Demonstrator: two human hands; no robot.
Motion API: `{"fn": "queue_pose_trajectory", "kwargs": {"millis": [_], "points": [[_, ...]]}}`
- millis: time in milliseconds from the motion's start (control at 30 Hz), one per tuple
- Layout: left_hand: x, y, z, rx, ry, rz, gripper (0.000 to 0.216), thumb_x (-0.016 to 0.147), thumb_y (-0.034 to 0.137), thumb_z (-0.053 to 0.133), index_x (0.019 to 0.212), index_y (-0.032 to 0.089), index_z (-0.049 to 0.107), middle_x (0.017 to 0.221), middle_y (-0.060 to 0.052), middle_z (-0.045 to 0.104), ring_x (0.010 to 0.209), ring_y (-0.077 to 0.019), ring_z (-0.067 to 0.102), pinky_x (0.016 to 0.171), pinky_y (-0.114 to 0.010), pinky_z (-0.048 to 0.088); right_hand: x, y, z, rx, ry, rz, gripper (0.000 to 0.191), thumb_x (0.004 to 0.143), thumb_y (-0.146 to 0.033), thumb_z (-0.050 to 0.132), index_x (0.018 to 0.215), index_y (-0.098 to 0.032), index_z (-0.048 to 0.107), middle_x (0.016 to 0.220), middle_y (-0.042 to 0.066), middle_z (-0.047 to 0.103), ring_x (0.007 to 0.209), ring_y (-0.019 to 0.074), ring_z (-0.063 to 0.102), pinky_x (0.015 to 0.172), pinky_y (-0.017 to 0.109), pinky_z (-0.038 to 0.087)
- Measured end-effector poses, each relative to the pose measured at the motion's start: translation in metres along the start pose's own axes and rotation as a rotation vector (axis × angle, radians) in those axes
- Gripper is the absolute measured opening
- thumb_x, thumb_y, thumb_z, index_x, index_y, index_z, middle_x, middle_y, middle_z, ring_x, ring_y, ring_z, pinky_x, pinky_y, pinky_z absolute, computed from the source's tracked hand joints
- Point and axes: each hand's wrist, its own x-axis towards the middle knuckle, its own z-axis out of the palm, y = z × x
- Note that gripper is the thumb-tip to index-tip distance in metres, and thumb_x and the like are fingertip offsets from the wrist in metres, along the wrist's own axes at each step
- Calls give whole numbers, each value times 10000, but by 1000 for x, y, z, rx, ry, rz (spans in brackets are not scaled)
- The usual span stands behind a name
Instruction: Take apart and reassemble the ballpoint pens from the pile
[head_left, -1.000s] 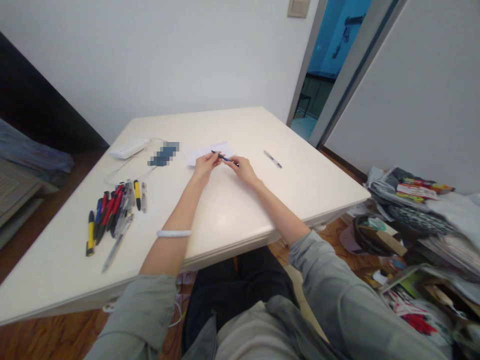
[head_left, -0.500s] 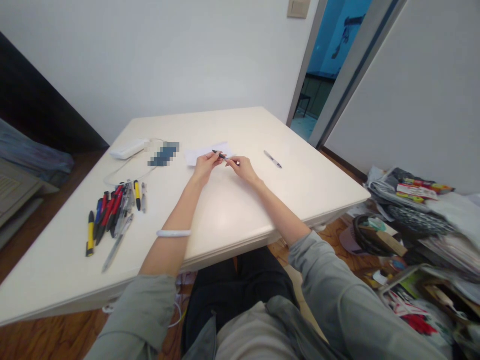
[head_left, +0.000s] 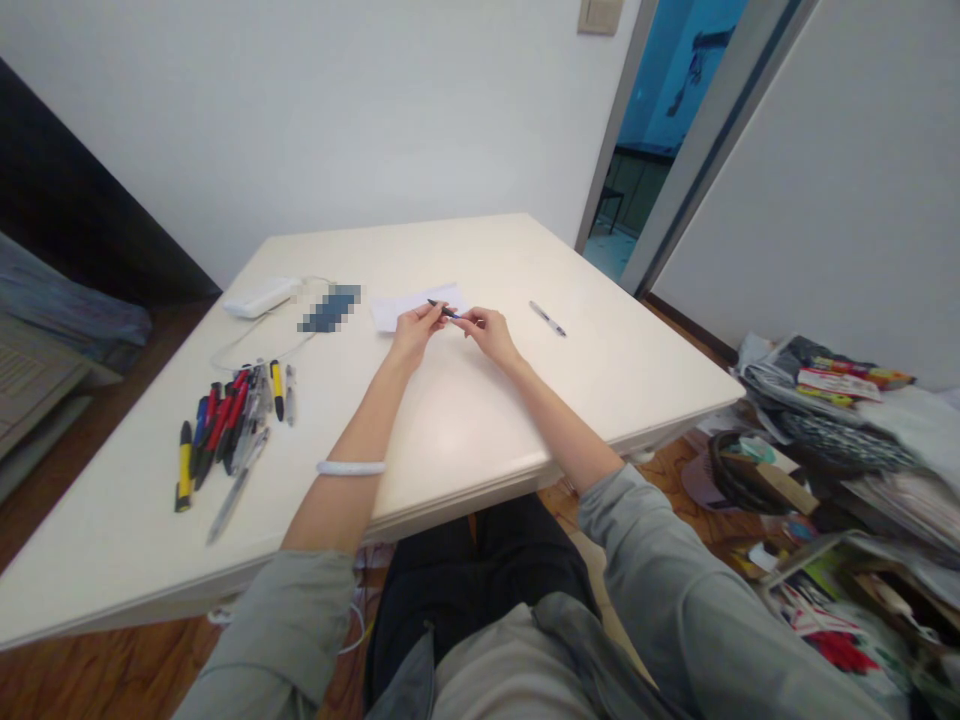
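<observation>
Just above the table's middle, my left hand (head_left: 414,332) pinches a dark pen (head_left: 445,309) whose black end points up and to the left. My right hand (head_left: 489,334) is closed with its fingertips at the pen's other end, where a bit of blue shows. The fingers cover most of that end, so I cannot tell whether it is one piece. Behind my left hand lies a sheet of white paper (head_left: 390,312). To the right of my hands, a clear pen with dark ends (head_left: 547,318) rests on the table.
On the table's left are a pile of red, black and clear pens (head_left: 232,415), a yellow-black marker (head_left: 184,467) and a clear pen (head_left: 238,487). Behind them sit a white power strip (head_left: 261,298) with a cable and a blurred-out item (head_left: 330,309). Cluttered bags (head_left: 832,390) fill the right-hand floor.
My right fingers have shifted on the pen. A dark end that stuck out past them is now hidden, and blue shows between the hands. The objects on the table stay put.
</observation>
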Motion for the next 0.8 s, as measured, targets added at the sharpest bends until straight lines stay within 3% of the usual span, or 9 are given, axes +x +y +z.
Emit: {"fn": "queue_pose_trajectory", "kwargs": {"millis": [133, 333, 567, 733, 800], "points": [[-1, 1, 3, -13, -21, 2, 158, 777, 263, 828, 801, 135, 739, 816, -52, 737, 725, -111, 622, 770, -251, 494, 0, -1, 0, -10, -35, 19, 504, 963, -555, 512, 759, -147, 727, 554, -14, 557, 602, 141, 545, 657, 263, 412], [-1, 2, 2, -32, -5, -5, 139, 788, 249, 812, 790, 135, 733, 826, -62, 754, 691, -103, 599, 748, -241, 493, 1, 1, 4, 75, 40, -4, 397, 745, -552, 774, 802, -171, 678, 813, 37, 705, 752, 161, 610, 707, 271, 470], [-2, 3, 4, -49, -4, -7, 121, 802, 232, 808, 796, 134, 737, 845, -66, 757, 659, -92, 577, 734, -240, 470, 0, 0, 2, -9, -69, -21, 453, 940, -552, 558, 787, -159, 722, 588, -4, 597, 614, 138, 544, 658, 262, 429], [-1, 2, 1, -35, 5, -15, 151, 778, 250, 828, 790, 134, 731, 830, -65, 751, 654, -91, 571, 732, -239, 472, 3, 3, 4, 45, 27, 6, 397, 775, -551, 761, 809, -160, 698, 761, 28, 689, 727, 153, 612, 707, 260, 463], [0, 1, 0, -22, 5, -15, 165, 765, 262, 837, 787, 137, 731, 829, -64, 750, 645, -89, 563, 729, -244, 476, 3, 5, 4, 58, 1, 18, 388, 810, -543, 726, 785, -157, 692, 734, 32, 685, 701, 148, 612, 703, 260, 460]]}}
